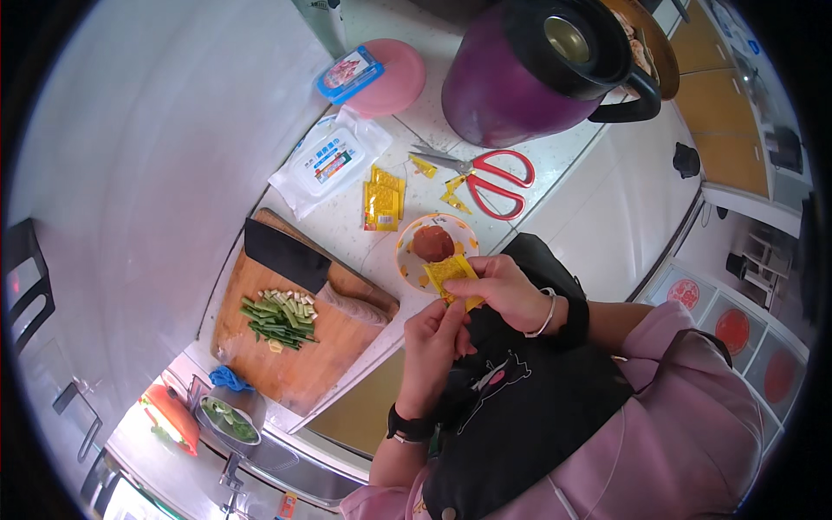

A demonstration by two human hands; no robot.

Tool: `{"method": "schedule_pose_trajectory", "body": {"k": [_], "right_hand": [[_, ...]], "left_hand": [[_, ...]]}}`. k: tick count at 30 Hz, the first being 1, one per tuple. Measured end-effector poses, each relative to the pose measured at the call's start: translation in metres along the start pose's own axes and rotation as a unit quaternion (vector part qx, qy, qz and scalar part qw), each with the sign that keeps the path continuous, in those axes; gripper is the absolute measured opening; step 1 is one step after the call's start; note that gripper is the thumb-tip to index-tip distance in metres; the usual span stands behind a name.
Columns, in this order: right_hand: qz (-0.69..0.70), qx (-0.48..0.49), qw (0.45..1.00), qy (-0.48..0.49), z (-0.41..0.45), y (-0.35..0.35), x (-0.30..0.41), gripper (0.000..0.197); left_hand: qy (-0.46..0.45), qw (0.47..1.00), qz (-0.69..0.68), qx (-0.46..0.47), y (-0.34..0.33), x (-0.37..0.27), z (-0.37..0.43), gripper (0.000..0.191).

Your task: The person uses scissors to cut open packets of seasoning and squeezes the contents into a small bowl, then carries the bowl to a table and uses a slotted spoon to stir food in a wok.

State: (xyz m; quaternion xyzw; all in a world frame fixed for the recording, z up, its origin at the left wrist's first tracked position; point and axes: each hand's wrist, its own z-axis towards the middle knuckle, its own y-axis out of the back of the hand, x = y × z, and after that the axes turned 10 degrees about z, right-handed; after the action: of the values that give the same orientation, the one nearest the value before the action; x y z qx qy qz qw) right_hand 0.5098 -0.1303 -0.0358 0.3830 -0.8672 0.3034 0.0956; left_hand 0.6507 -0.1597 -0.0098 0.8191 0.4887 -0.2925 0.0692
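Observation:
Both hands hold one yellow sachet (450, 271) over the near rim of a patterned bowl (406, 257), where reddish-brown paste (433, 243) lies. My right hand (504, 286) pinches the sachet's flat body between thumb and fingers. At its lower end, my left hand (437, 331) grips with the thumb and fingertips. More yellow sachets (382, 205) lie beyond the bowl, to the left. Red-handled scissors (478, 170) rest with parted blades beside cut yellow scraps (455, 195).
A wooden cutting board (292, 383) at left bears a cleaver (286, 255) and chopped green stalks (283, 318). Behind are a wet-wipes pack (328, 162), a pink round lid (396, 78) and a large purple jug (513, 84). A sink (312, 465) lies lower left.

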Motion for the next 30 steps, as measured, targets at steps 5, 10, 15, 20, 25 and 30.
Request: {"method": "schedule_pose_trajectory", "body": {"k": [5, 10, 15, 20, 25, 30], "right_hand": [[0.01, -0.009, 1.0, 0.017, 0.004, 0.004, -0.001, 0.02], [-0.001, -0.008, 1.0, 0.025, 0.008, 0.011, -0.001, 0.017], [-0.014, -0.018, 0.999, 0.034, 0.008, 0.013, -0.001, 0.018], [-0.031, -0.005, 0.998, 0.045, 0.007, 0.012, -0.002, 0.017], [-0.045, -0.038, 0.998, 0.011, 0.005, 0.006, -0.001, 0.021], [-0.071, -0.033, 0.997, 0.016, 0.007, 0.008, -0.007, 0.023]], "left_hand": [[0.006, 1.0, -0.026, 0.013, 0.001, 0.004, -0.003, 0.027], [-0.019, 1.0, 0.014, 0.016, -0.005, 0.003, -0.005, 0.028], [-0.065, 0.997, 0.026, -0.024, -0.004, 0.013, 0.011, 0.026], [-0.126, 0.984, 0.01, -0.124, -0.007, 0.014, 0.024, 0.02], [-0.17, 0.961, 0.11, -0.19, -0.013, 0.012, 0.023, 0.008], [-0.203, 0.923, 0.186, -0.268, -0.019, 0.018, 0.026, 0.011]]}}
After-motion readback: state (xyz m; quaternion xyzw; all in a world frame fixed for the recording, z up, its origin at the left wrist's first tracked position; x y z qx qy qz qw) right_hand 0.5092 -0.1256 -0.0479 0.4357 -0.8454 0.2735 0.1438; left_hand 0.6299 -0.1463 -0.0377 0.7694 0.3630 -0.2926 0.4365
